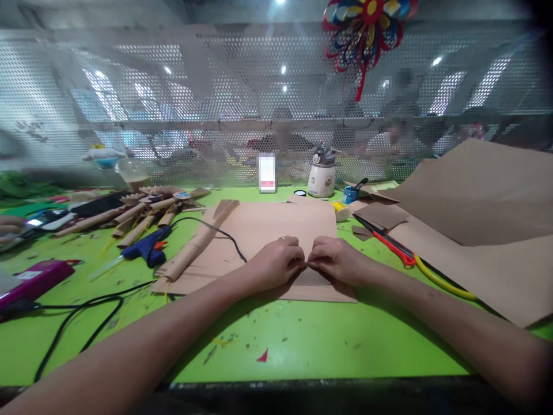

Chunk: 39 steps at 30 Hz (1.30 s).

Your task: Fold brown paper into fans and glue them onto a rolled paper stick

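Observation:
A sheet of brown kraft paper (pixel 276 227) lies flat on the green table (pixel 302 340) in front of me. My left hand (pixel 276 262) and my right hand (pixel 334 259) rest side by side on its near part, fingertips meeting. Both hands have their fingers curled and pinch a fold of the paper between them. A ring shows on my left hand. A pleated brown paper fan stick (pixel 201 239) lies on the sheet's left edge.
Left: a blue glue gun (pixel 147 246) with black cable (pixel 86 314), several rolled paper sticks (pixel 138 216), a pink object (pixel 34 279), another person's hand (pixel 11 225). Right: large brown sheets (pixel 484 213), red-handled cutter (pixel 391 242), yellow strip (pixel 444 282). Behind: white jar (pixel 322 173), perforated screen, pinwheel (pixel 367 29).

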{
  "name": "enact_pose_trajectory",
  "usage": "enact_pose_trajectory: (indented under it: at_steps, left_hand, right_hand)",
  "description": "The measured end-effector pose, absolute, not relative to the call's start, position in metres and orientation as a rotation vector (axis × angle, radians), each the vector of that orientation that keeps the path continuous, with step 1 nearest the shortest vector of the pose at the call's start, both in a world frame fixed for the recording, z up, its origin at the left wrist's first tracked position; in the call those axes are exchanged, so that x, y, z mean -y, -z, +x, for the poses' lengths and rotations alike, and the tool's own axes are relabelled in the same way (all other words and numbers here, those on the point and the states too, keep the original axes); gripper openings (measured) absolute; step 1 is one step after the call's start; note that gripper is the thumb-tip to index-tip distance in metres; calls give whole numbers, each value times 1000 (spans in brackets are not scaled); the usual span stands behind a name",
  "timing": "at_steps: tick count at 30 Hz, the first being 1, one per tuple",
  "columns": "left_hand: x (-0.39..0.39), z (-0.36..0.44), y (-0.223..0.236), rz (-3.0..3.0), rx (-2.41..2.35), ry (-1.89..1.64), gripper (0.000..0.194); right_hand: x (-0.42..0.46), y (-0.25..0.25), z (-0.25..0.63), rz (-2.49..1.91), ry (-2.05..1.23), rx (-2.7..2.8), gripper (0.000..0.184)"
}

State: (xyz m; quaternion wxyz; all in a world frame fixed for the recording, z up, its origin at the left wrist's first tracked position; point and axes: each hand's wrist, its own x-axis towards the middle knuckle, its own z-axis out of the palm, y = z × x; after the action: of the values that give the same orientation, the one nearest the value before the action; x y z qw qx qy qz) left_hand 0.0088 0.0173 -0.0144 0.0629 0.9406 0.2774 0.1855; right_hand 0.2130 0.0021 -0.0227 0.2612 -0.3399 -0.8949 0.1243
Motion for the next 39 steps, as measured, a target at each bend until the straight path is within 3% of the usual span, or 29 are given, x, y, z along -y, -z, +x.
enact_pose_trajectory:
  at_steps: [27, 39]
  left_hand:
    - [-7, -2, -2, 2814, -823, -403, 24]
    - [-7, -8, 5, 2852, -854, -460, 12]
  right_hand:
    - [-1, 15, 220, -971, -260, 2614, 21]
    - [3, 13, 225, -1012, -167, 2659, 20]
